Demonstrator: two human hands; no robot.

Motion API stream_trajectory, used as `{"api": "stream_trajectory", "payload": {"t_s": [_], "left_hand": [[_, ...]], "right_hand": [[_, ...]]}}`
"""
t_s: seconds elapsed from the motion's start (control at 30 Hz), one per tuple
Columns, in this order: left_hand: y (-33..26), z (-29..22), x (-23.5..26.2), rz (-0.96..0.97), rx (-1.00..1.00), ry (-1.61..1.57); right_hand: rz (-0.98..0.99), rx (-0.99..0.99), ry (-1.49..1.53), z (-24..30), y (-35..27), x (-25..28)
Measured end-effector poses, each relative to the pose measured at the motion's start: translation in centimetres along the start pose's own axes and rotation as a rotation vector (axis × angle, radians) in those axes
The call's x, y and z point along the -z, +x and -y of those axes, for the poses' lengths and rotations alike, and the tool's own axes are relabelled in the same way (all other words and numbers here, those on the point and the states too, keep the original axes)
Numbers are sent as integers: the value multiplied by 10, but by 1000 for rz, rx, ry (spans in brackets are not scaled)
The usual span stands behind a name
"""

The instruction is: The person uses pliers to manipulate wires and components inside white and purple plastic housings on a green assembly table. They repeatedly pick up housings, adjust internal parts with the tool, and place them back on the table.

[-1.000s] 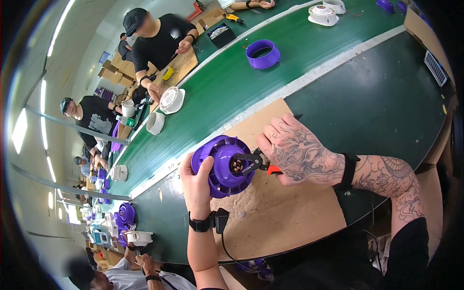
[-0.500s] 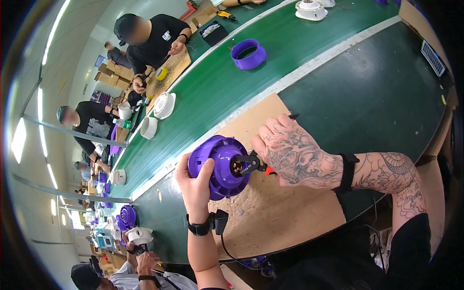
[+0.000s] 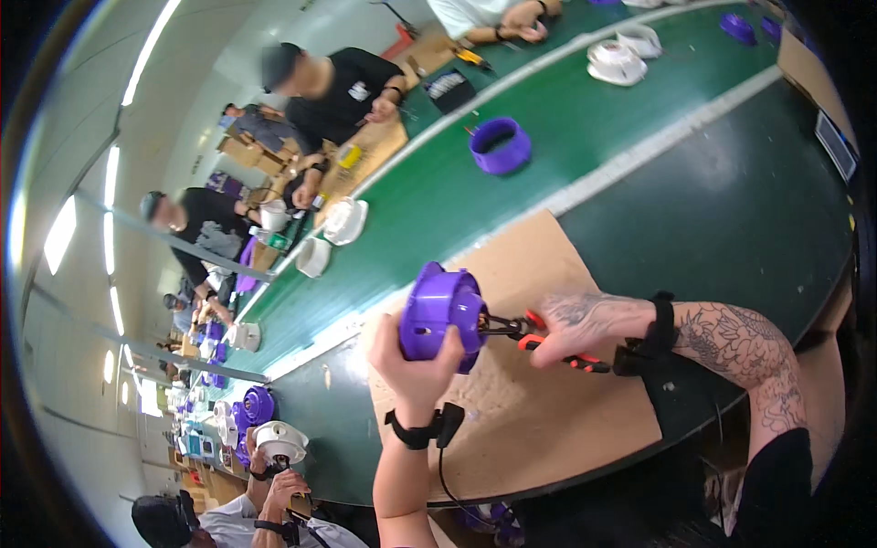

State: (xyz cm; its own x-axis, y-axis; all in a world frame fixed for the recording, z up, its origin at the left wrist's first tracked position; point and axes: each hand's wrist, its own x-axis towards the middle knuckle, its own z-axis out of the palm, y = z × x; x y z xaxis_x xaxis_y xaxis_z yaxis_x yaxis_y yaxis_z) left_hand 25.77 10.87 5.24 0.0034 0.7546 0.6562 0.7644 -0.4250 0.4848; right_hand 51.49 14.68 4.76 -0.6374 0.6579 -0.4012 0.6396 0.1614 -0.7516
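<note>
The left hand [image 3: 416,361] is wrapped around a round purple plastic housing [image 3: 440,315], fingers curled under it and the thumb up its side, holding it raised above a brown cardboard mat [image 3: 539,420] on the dark green table [image 3: 731,210]. The right hand [image 3: 585,324] is closed around the red handles of a pair of pliers [image 3: 534,336], whose dark tips reach into the side of the housing, where coloured wires show. Farther along, a purple ring-shaped part [image 3: 500,146] stands alone on the green conveyor belt [image 3: 429,210], well apart from both hands, and white housings [image 3: 618,62] lie beyond it. Other people work on the belt's far side.
</note>
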Motion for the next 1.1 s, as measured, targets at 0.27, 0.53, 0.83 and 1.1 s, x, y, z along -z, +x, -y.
{"api": "stream_trajectory", "payload": {"t_s": [0.27,0.53,0.83,1.1], "left_hand": [[14,55,4,-234,121,-36],[9,103,-21,-121,399,-625],[5,124,-24,90,568,-465],[9,99,-2,-317,-72,-138]], "right_hand": [[-511,174,-288,-8,0,-4],[177,157,708,-39,22,12],[216,80,520,-30,19,-2],[441,91,556,-16,13,9]]}}
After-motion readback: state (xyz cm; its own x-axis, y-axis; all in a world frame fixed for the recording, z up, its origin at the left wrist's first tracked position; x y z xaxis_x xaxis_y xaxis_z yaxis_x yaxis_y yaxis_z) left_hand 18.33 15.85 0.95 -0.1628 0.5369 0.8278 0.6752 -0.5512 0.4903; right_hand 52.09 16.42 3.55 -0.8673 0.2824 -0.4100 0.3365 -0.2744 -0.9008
